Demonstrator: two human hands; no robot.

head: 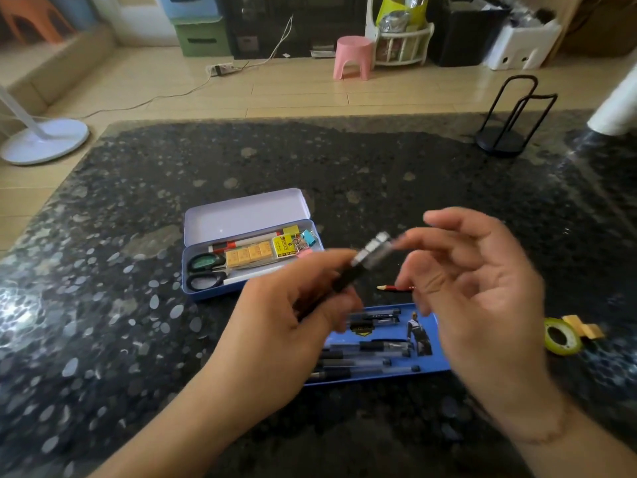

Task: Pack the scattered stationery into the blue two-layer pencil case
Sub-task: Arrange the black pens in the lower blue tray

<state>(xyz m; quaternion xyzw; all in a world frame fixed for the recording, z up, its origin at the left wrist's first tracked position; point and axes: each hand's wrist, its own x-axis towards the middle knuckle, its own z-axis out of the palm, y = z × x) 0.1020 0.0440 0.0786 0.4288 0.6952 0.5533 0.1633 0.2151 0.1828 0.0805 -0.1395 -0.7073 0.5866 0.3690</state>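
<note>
Several black pens (365,353) lie in the blue tray (431,326) nearest. Above it, left hand (293,326) grips a blurred black-and-silver pen (362,263); right hand (482,291) hangs loosely spread. Beyond, the open pencil case (248,215) holds scissors (206,270) and a yellow eraser (283,246), print unreadable.

1. I saw the blue pencil case (220,291) lying open on the table, its pale lid (244,212) tipped back.
2. Its lower layer held black-handled scissors (206,270) at the left end, a row of yellow erasers (249,254), a yellow-labelled eraser (283,245) and coloured binder clips (305,240) at the right end.
3. The blue inner tray (436,343) lay apart, nearer me, with several clear-barrelled pens (374,346) on it.
4. A red pencil (396,288) lay between case and tray.
5. A blurred black-and-silver pen (365,262) was raised above them, tilted up to the right.
6. A roll of yellow-green tape (562,336) lay right of the tray.
</note>
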